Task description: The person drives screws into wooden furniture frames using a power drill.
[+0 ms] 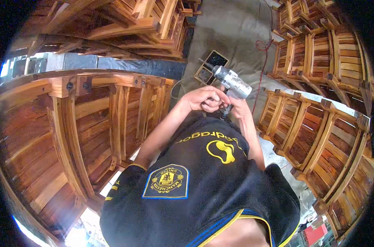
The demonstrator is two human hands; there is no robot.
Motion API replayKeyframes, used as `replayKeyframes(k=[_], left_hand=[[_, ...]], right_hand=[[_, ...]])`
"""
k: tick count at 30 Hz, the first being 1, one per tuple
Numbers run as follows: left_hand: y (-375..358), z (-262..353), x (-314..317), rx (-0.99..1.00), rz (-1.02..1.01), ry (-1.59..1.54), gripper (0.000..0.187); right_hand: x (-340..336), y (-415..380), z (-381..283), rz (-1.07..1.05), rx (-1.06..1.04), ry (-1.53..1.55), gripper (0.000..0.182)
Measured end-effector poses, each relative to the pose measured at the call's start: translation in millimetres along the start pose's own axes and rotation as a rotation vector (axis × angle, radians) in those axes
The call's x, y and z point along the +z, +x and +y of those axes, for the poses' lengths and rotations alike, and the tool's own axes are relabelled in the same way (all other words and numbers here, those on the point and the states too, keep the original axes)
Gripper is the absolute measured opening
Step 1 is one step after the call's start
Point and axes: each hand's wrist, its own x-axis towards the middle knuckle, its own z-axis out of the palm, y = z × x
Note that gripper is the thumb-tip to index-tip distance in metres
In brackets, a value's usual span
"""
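Note:
My right hand (pixel 239 108) is wrapped around the handle of a scuffed grey-white air impact driver (pixel 235 84). The driver's long bit points up and to the left, and a dark fitting shows at the bottom of its handle. Close beside the handle, my left hand (pixel 206 99) has its fingers curled in, with the index finger and thumb towards the tool. Whatever those curled fingers hold, if anything, is hidden. Beyond the bit, a wooden box (pixel 217 53) with two compartments holds small dark and grey pieces, too small to name.
Slatted wooden furniture frames (pixel 88 107) stand close on my left, with more wooden frames (pixel 310 127) along my right. Others are stacked at the far left and far right. A red cord (pixel 262 70) runs along the grey floor (pixel 232 22), and a thin pale hose (pixel 173 91) loops near my left wrist.

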Motion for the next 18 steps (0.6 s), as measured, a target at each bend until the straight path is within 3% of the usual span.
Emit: replayKeyframes(k=[4,12,15,18], left_hand=[[-8.9,9.3,4.7,0.001,-0.061,0.073,0.033],[-9.4,28.8,10.9,0.082,0.044,0.009,0.037],[-5.1,45.2,14.0,0.045,0.026,0.026,0.040],[-8.7,62.6,6.5,0.007,-0.051,-0.003,0.044]], right_hand=[[1.4,10.3,-0.8,-0.083,0.058,-0.024,0.039],[8.3,33.6,-13.1,-0.100,0.087,0.040,0.031],[22.4,37.9,-34.9,-0.037,0.094,0.066,0.039],[24.7,50.1,-40.9,-0.107,0.078,-0.068,0.044]])
